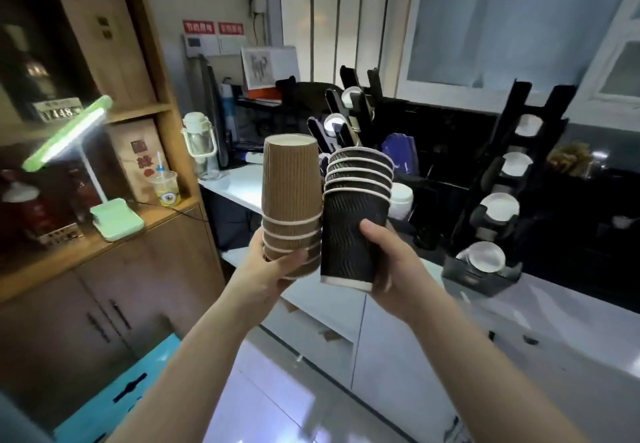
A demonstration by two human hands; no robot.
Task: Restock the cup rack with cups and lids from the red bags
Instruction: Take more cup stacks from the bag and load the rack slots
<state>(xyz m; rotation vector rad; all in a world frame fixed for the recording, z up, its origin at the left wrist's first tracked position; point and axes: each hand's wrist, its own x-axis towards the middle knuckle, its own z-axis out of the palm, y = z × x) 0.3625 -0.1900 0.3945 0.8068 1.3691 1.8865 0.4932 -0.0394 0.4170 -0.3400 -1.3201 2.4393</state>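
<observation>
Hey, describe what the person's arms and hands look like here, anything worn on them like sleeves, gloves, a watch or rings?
Both forearms are bare as far as the frame shows, with no sleeve in view. The left hand and right hand are bare too: no gloves, and no watch, bracelet or ring is visible on the sides facing the camera. Nails look short and unpainted where the thumbs show.

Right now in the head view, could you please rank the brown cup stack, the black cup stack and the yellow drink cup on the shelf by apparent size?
1-2. brown cup stack and black cup stack: alike
3. yellow drink cup, though farther away
</observation>
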